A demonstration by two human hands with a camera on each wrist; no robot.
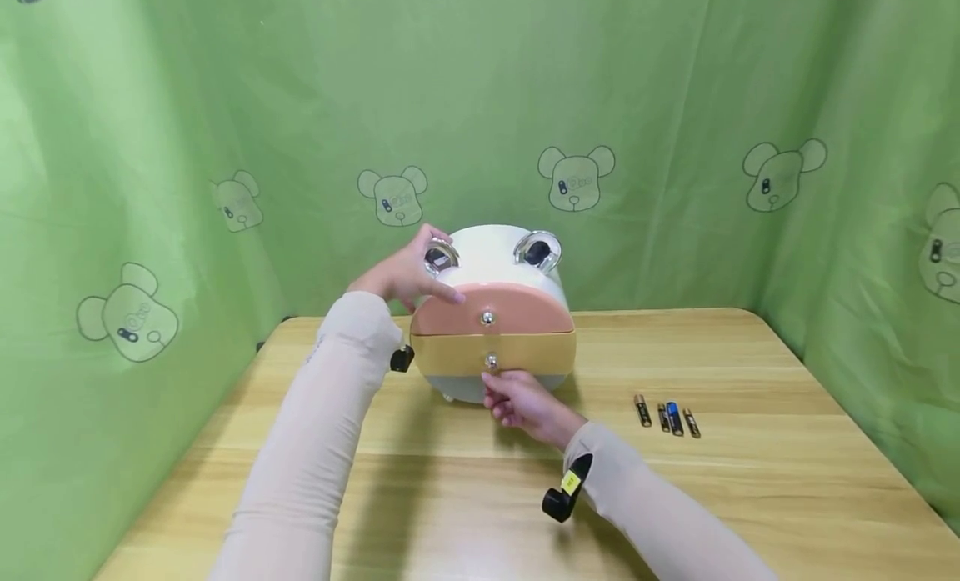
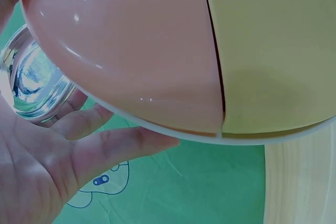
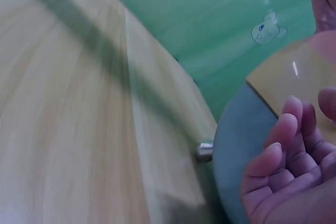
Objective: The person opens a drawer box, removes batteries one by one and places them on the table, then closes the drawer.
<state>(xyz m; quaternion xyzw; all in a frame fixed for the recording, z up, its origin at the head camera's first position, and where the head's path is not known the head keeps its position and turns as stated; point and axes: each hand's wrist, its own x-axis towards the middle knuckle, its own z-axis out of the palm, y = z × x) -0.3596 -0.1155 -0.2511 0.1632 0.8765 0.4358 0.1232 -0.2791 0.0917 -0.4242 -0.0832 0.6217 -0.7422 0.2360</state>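
A rounded white drawer box [image 1: 491,252] stands on the table, with a pink top drawer [image 1: 525,310], a yellow drawer [image 1: 450,356] below it and a grey-blue bottom part [image 3: 241,129]. My left hand [image 1: 408,272] grips its upper left side around a silver-rimmed eye [image 2: 37,77], thumb over the pink front. Low at the front is my right hand [image 1: 525,402], its fingers loosely curled and a fingertip just under the yellow drawer's silver knob [image 1: 491,362]. That knob shows above the fingertips; part of the grey-blue front is hidden behind the hand. Both drawers look closed.
Several batteries [image 1: 675,418], one of them blue, lie on the wooden table [image 1: 750,481] to the right of the box. A green curtain [image 1: 465,89] with bear-head prints hangs behind and on both sides. A small silver foot [image 3: 205,150] supports the box.
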